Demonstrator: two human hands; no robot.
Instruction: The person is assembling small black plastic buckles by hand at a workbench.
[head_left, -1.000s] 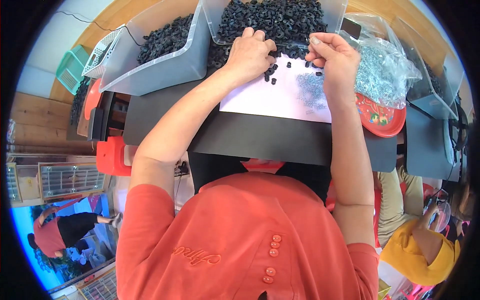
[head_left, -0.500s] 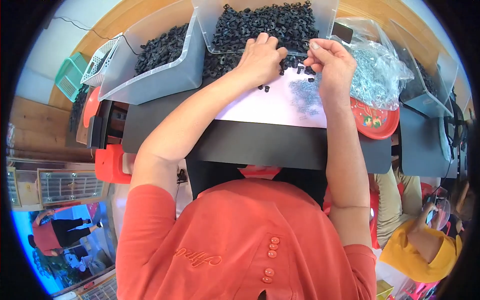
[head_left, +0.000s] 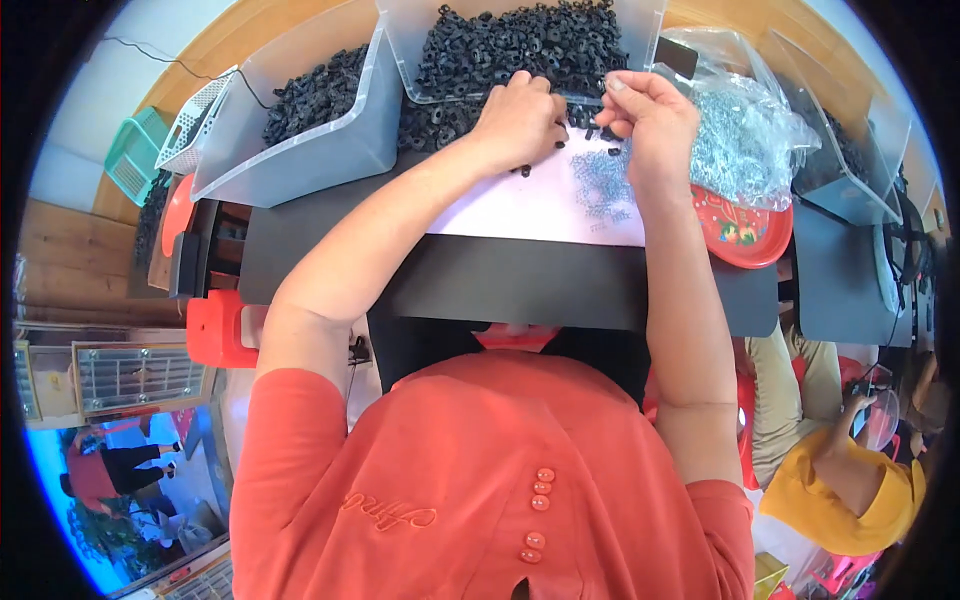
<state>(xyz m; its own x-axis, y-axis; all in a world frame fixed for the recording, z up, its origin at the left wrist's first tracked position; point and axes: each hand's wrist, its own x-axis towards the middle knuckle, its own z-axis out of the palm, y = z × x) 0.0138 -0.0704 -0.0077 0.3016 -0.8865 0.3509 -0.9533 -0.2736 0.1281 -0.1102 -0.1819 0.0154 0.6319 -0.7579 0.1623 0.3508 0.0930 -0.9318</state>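
Observation:
My left hand (head_left: 518,124) is curled palm-down over the small black plastic parts (head_left: 430,126) heaped before the middle bin; its fingertips are partly hidden. Close by on the right, my right hand (head_left: 655,125) has thumb and forefinger pinched together at the bin's front edge. Whatever sits in that pinch is too small to name. Several loose black parts lie between and below the hands on a white sheet (head_left: 500,212). Small shiny metal pieces (head_left: 603,185) are spread over the sheet, left of my right wrist.
Clear plastic bins with black parts stand at middle (head_left: 396,45), left (head_left: 310,160) and far right (head_left: 850,195). A clear bag of metal pieces (head_left: 745,140) rests by a red tray (head_left: 765,245). A person in yellow (head_left: 840,500) sits at right; another person (head_left: 95,470) is far left.
My right hand has shifted slightly left, nearer to my left hand. My left hand stays over the black parts, and the whole view has moved a little.

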